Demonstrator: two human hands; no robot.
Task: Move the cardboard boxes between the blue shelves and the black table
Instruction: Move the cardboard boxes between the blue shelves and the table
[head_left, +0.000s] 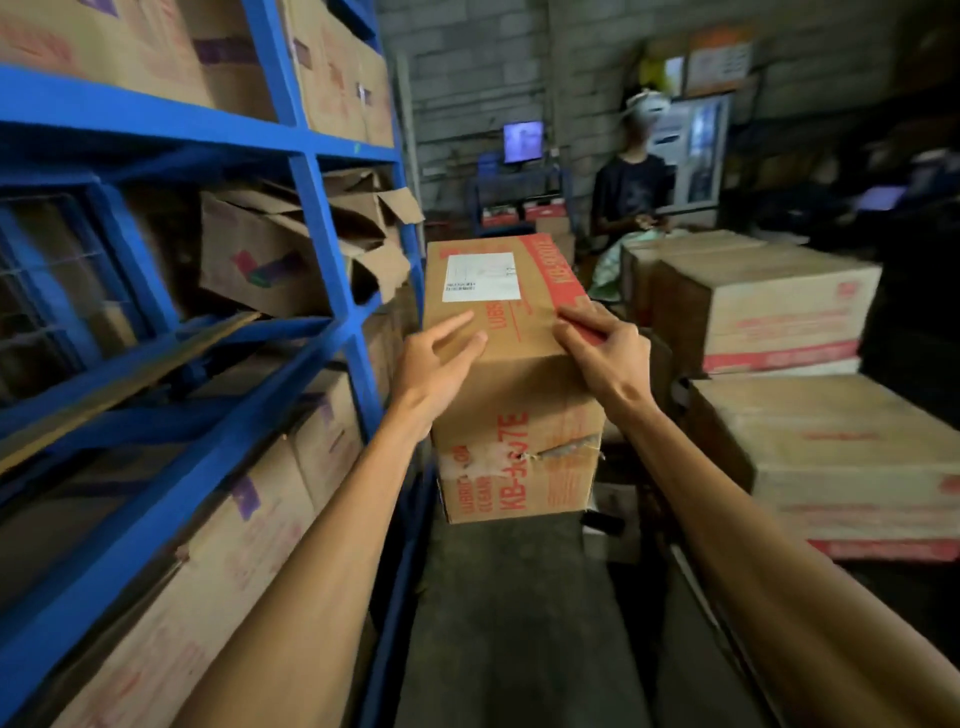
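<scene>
A tall cardboard box (511, 332) with red print and a white label stands upright in the aisle straight ahead; what it rests on is hidden. My left hand (439, 358) lies on the near left of its top with fingers spread and loose. My right hand (602, 345) curls over the red right edge of the top, gripping it. The blue shelves (317, 208) run along the left, filled with more cardboard boxes (260, 254), some with open flaps. The black table cannot be made out.
Stacked red-printed boxes (779, 312) and a lower stack (841, 457) crowd the right side. Another person (631, 192) stands behind the box by the grey block wall. A narrow strip of dark floor (519, 623) runs between shelves and stacks.
</scene>
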